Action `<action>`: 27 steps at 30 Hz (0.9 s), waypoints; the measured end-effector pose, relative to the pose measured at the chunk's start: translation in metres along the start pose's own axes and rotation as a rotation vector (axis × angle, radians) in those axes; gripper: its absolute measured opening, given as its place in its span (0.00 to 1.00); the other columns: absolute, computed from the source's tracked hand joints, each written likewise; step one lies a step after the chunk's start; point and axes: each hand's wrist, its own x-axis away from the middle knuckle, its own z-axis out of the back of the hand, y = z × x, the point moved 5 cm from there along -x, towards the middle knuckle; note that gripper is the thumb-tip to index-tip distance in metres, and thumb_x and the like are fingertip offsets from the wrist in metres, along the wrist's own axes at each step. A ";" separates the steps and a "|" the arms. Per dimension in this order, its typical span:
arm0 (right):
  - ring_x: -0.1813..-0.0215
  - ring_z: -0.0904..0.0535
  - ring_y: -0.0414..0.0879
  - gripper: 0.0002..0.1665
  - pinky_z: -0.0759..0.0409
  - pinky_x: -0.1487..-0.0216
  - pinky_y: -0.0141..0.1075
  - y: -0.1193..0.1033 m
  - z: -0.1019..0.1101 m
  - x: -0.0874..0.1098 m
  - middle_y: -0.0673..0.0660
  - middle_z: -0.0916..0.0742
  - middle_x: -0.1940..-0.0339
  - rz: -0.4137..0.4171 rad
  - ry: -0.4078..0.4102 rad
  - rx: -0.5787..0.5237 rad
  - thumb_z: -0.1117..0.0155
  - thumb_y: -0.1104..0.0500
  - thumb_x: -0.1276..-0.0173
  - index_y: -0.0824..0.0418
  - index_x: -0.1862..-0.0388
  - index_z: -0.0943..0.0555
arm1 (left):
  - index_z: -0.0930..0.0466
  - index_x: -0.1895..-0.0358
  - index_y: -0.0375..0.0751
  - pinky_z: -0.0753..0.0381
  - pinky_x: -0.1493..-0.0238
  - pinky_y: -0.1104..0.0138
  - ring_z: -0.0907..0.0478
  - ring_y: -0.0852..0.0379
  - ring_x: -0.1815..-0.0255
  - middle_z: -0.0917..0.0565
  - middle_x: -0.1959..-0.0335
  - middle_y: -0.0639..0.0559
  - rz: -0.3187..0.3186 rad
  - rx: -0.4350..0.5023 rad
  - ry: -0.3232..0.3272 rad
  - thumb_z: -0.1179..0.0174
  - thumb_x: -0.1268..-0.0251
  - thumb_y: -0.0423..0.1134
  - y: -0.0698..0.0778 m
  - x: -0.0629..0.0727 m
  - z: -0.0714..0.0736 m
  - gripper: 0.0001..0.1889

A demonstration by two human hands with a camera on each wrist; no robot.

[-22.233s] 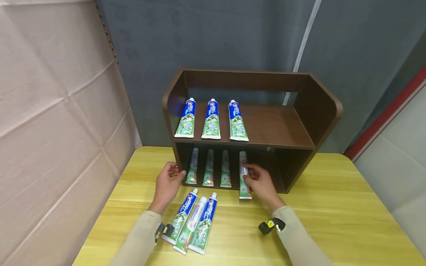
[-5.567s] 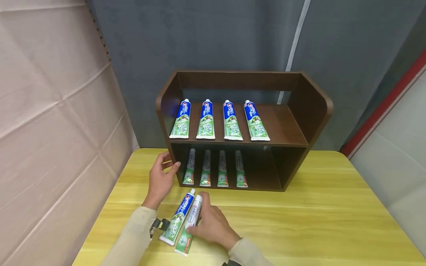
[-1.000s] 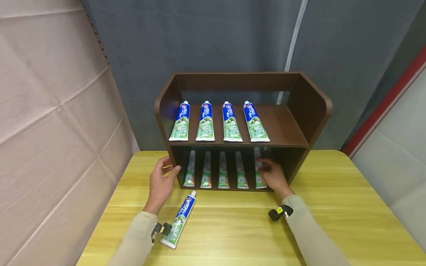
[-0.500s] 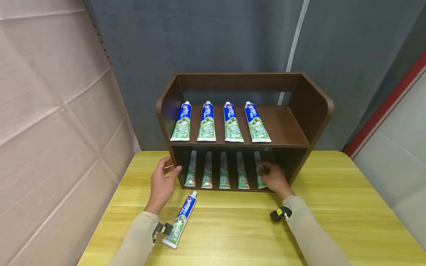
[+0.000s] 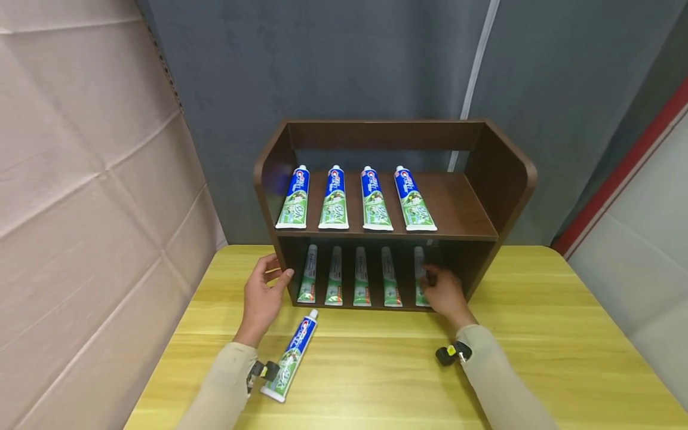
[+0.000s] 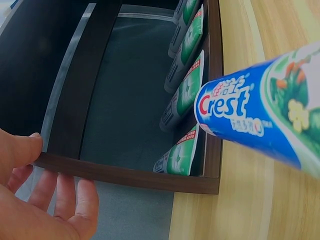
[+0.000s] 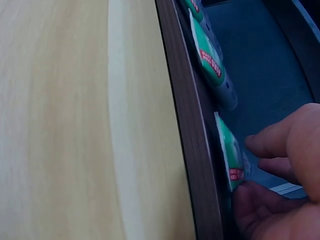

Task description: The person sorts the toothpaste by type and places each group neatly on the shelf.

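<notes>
A dark brown two-tier shelf (image 5: 467, 206) stands on the table. My left hand (image 5: 264, 298) holds its left side panel, thumb on one face and fingers on the other in the left wrist view. Inside the lower tier, my right hand (image 5: 445, 292) has its fingers about the rightmost grey-green toothpaste tube (image 5: 420, 272), partly covering it. That tube lies nearly straight, with its flat end toward the front edge. Several similar tubes (image 5: 361, 278) lie left of it in a spaced row. Several blue-green Crest toothpaste tubes (image 5: 374, 200) line the upper tier.
One blue-green Crest tube (image 5: 292, 355) lies slanted on the yellow wooden table (image 5: 376, 370), near my left wrist and in front of the shelf. Behind hangs a grey curtain (image 5: 349, 60); a pale fabric wall (image 5: 97, 209) stands at the left.
Over the last second the rightmost lower tube tilted, then straightened under my right hand. Since the oldest frame, one tube joined each tier and two left the table. My left hand stays put.
</notes>
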 end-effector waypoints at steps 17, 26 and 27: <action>0.52 0.14 0.56 0.23 0.17 0.54 0.44 -0.029 -0.003 0.023 0.64 0.09 0.51 0.009 0.063 -0.107 0.27 0.58 0.31 0.63 0.39 0.15 | 0.26 0.30 0.48 0.14 0.36 0.47 0.20 0.41 0.35 0.19 0.36 0.44 0.002 0.016 -0.008 0.35 0.23 0.39 -0.002 0.003 -0.001 0.23; 0.59 0.15 0.48 0.19 0.21 0.58 0.38 -0.060 -0.011 0.037 0.58 0.09 0.56 0.037 0.068 -0.141 0.28 0.59 0.31 0.61 0.42 0.12 | 0.26 0.29 0.48 0.13 0.37 0.48 0.19 0.41 0.35 0.19 0.36 0.45 0.007 0.013 -0.013 0.34 0.24 0.40 0.000 0.001 0.001 0.24; 0.59 0.16 0.47 0.19 0.21 0.58 0.38 -0.064 -0.013 0.039 0.57 0.09 0.56 0.039 0.061 -0.147 0.28 0.59 0.31 0.60 0.42 0.12 | 0.26 0.29 0.48 0.13 0.37 0.48 0.20 0.41 0.35 0.19 0.36 0.44 0.006 0.015 -0.019 0.35 0.23 0.41 0.001 0.000 0.001 0.24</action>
